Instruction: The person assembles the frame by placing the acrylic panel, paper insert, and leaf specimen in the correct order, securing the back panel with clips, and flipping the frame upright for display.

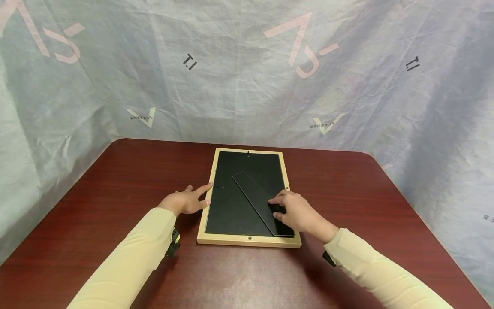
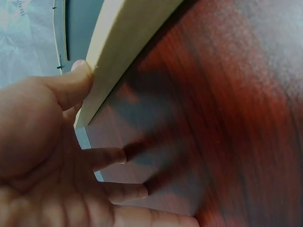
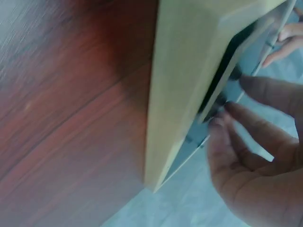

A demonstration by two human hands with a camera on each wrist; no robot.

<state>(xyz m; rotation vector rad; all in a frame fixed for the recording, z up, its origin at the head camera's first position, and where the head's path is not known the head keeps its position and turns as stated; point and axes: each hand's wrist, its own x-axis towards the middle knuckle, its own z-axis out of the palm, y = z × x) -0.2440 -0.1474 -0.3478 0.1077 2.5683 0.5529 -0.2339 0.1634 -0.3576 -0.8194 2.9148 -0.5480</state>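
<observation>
A picture frame (image 1: 248, 241) with a pale wooden border lies face down, its black backing board (image 1: 227, 214) showing. A long black easel stand (image 1: 251, 189) slants across that board. My right hand (image 1: 295, 210) pinches the stand at its right long edge with bent fingers; a dark patch shows between the fingertips. On the frame's left side rests my left hand (image 1: 185, 201), fingers spread, two fingertips at the border. In the left wrist view, the left thumb (image 2: 75, 87) touches the wooden border while the other fingers reach down beside it towards the table.
The frame lies on a dark red wooden table (image 1: 154, 163) with rounded far corners. A grey printed sheet (image 1: 231, 86) hangs behind the table and along both sides. Small metal fixings (image 1: 249, 237) sit along the border. Each wrist carries a black strap (image 1: 173, 243).
</observation>
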